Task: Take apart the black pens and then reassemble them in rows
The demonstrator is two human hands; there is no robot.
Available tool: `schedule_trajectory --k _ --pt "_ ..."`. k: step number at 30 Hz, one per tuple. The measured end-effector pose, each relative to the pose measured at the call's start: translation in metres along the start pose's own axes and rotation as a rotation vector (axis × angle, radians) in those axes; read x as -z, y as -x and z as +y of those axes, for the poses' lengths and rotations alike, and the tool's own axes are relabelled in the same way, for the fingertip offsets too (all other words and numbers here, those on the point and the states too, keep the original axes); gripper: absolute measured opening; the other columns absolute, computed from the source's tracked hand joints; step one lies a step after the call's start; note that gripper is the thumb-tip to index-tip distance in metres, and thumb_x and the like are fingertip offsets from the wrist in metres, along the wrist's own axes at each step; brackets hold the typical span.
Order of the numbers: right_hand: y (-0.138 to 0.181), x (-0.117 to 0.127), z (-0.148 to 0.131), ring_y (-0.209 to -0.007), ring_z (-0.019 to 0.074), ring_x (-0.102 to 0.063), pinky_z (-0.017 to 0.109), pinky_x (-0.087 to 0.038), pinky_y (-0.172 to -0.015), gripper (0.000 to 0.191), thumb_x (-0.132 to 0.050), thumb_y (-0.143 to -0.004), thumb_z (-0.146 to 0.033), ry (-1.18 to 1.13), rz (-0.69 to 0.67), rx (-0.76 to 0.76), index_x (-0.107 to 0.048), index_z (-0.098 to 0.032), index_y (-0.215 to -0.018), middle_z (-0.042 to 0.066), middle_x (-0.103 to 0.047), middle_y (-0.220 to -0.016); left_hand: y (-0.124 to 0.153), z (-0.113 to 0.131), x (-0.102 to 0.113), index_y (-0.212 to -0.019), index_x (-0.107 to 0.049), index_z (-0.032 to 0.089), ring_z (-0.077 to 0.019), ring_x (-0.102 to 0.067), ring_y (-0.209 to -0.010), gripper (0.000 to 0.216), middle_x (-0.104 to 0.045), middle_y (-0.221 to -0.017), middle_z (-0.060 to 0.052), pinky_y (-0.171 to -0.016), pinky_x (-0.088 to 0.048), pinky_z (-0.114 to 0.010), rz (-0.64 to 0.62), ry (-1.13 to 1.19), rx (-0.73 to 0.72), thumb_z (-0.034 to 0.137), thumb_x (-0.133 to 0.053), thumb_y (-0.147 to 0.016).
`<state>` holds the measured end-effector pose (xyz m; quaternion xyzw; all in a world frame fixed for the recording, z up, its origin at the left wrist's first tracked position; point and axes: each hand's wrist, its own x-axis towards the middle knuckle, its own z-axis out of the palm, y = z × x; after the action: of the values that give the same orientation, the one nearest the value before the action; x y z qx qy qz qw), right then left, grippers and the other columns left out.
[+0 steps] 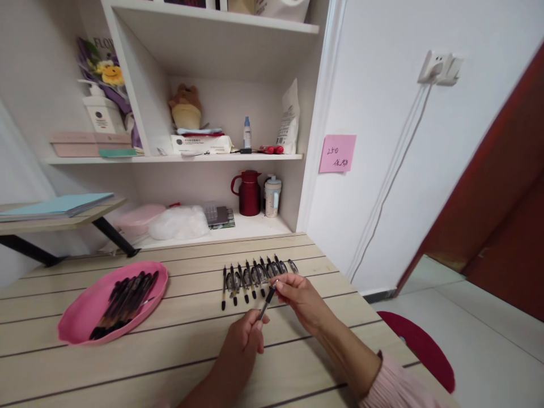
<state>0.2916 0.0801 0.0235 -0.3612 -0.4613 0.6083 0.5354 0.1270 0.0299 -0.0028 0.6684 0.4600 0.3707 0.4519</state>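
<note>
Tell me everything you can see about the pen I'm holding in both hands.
The pen is slim and black, plastic by its look. It slants above the wooden table, its lower end pinched in the left hand, its upper end at the fingertips of the right hand. It hangs just in front of a row of similar pens laid side by side on the table. Whether it is capped is too small to tell.

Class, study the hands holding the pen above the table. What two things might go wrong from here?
1. The left hand and right hand pinch the pen only by its ends; it might slip and scatter the row of pens just beyond.
2. That row's right end lies near the table edge, so a knocked pen may roll off.
</note>
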Motion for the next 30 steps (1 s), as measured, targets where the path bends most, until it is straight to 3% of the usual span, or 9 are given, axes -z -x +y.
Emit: schedule_trajectory --k 3,8,12,17,20,25,28,30 --pt "-0.0008 -0.0009 0.0042 -0.052 0.0083 -0.046 0.021 -0.034 -0.052 0.027 -0.076 -0.056 -0.037 0.023 0.038 0.021 -0.061 -0.016 -0.062 -0.002 -0.057 -0.056 -0.0001 -0.0011 -0.0002 -0.092 -0.052 0.016 -0.0112 -0.038 -0.05 0.028 -0.044 -0.053 0.005 -0.052 -0.029 -0.023 0.002 -0.003 -0.004 0.038 -0.035 -0.085" --pt "0.0007 -0.0013 0.0031 -0.063 0.0109 -0.052 0.023 -0.038 -0.055 0.03 -0.072 -0.062 -0.038 -0.069 -0.032 -0.022 -0.065 -0.016 -0.081 0.003 -0.063 -0.076 0.0 0.0008 0.0003 -0.092 -0.052 0.016 -0.0113 -0.04 -0.051 0.027 -0.045 -0.053 0.005 -0.053 -0.03 -0.023 0.004 -0.017 0.009 0.037 -0.035 -0.085" --pt "-0.0001 -0.0014 0.0037 -0.057 0.0083 -0.049 0.021 -0.037 -0.054 0.026 -0.077 -0.057 -0.033 -0.041 0.003 -0.008 -0.062 -0.016 -0.068 -0.001 -0.06 -0.064 0.0001 0.0034 0.0008 -0.092 -0.053 0.015 -0.0111 -0.038 -0.049 0.028 -0.045 -0.052 0.005 -0.052 -0.029 -0.023 -0.008 -0.044 0.004 0.037 -0.037 -0.084" --pt "0.001 -0.0006 0.0015 -0.064 0.0116 -0.054 0.024 -0.04 -0.057 0.029 -0.074 -0.06 -0.036 -0.086 -0.064 -0.051 -0.064 -0.017 -0.079 0.003 -0.064 -0.08 -0.0004 0.0009 0.0011 -0.092 -0.052 0.016 -0.011 -0.038 -0.05 0.028 -0.044 -0.052 0.006 -0.052 -0.029 -0.023 0.01 -0.035 -0.002 0.037 -0.036 -0.085" --pt "0.0021 0.0 0.001 -0.059 0.0093 -0.052 0.022 -0.04 -0.057 0.023 -0.077 -0.056 -0.03 -0.063 -0.022 -0.018 -0.062 -0.016 -0.068 0.0 -0.062 -0.068 -0.0007 -0.0014 0.0012 -0.093 -0.052 0.016 -0.0111 -0.039 -0.051 0.028 -0.045 -0.053 0.005 -0.052 -0.03 -0.023 0.005 -0.039 -0.012 0.037 -0.035 -0.085" --pt "0.002 -0.0003 0.0009 -0.066 0.012 -0.055 0.023 -0.042 -0.058 0.027 -0.075 -0.06 -0.031 -0.078 -0.066 -0.056 -0.064 -0.017 -0.08 0.003 -0.065 -0.081 -0.0008 -0.0005 0.0019 -0.093 -0.052 0.016 -0.0107 -0.038 -0.05 0.028 -0.044 -0.053 0.005 -0.051 -0.029 -0.023 -0.001 -0.046 -0.009 0.037 -0.035 -0.086" --pt "0.0014 -0.0002 0.0014 -0.06 0.0104 -0.053 0.023 -0.041 -0.057 0.023 -0.077 -0.057 -0.03 -0.055 -0.026 -0.026 -0.062 -0.016 -0.067 0.001 -0.062 -0.068 -0.001 0.0011 0.0021 -0.092 -0.052 0.016 -0.0106 -0.038 -0.05 0.028 -0.044 -0.053 0.006 -0.052 -0.029 -0.023 -0.01 -0.04 -0.008 0.037 -0.035 -0.085" --pt "0.0012 0.0002 0.0018 -0.06 0.0103 -0.053 0.023 -0.04 -0.057 0.023 -0.077 -0.057 -0.029 -0.045 -0.029 -0.03 -0.063 -0.017 -0.07 0.0 -0.063 -0.069 -0.0013 0.0016 0.002 -0.091 -0.052 0.016 -0.0106 -0.038 -0.05 0.027 -0.043 -0.052 0.006 -0.052 -0.029 -0.023 0.002 -0.044 -0.009 0.036 -0.035 -0.085"
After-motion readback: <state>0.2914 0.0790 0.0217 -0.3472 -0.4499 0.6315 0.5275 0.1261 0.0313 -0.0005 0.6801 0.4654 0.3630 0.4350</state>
